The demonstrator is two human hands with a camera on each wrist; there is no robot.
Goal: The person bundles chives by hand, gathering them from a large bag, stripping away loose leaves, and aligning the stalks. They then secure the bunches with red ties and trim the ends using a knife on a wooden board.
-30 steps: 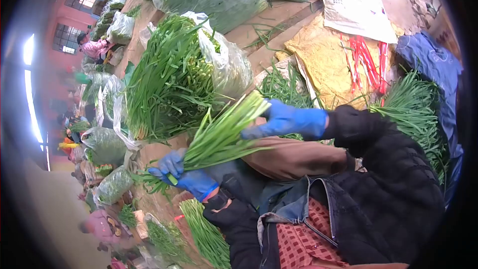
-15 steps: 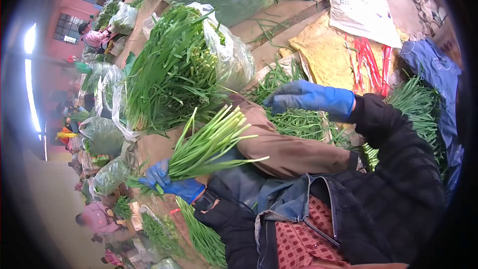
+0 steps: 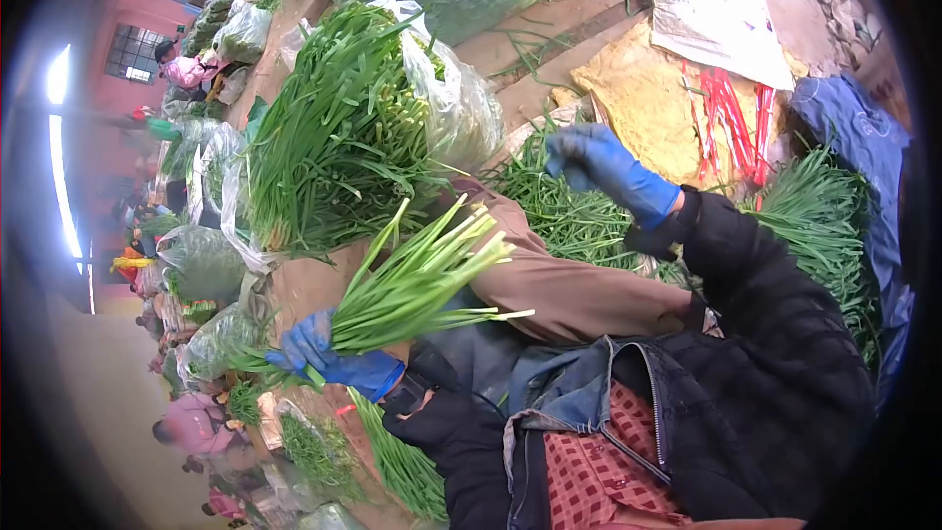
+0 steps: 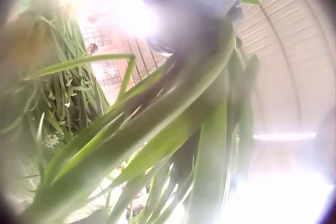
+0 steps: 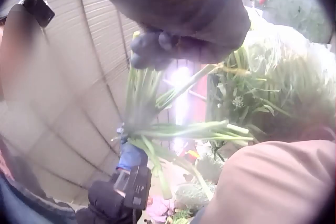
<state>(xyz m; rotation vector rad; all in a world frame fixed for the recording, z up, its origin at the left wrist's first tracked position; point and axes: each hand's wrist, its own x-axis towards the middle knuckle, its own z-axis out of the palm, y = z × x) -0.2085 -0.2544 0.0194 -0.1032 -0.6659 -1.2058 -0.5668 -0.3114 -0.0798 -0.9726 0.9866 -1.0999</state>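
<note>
My left hand (image 3: 329, 353), in a blue glove, grips a bunch of garlic chives (image 3: 422, 285) around its leafy part. The pale cut ends fan out toward the right in the head view, and a couple of stalks stick out apart from the rest. In the left wrist view, long green leaves (image 4: 157, 134) run close past the camera. My blue-gloved right hand (image 3: 608, 172) is raised away from the bunch, over a heap of loose leaves (image 3: 569, 221). Its fingers are loosely bent, and nothing shows between them.
A large pile of chives (image 3: 334, 137) lies beside a clear plastic bag (image 3: 461, 118). Red ties (image 3: 721, 123) rest on a yellow sack (image 3: 623, 79). More chives (image 3: 814, 211) lie by the right sleeve, and a bundle (image 3: 402, 461) by the left. Other people work farther off.
My right hand has left the bunch and moved away toward the yellow sack, its fingers bending more. My left hand has drawn the bunch slightly back toward the lower left.
</note>
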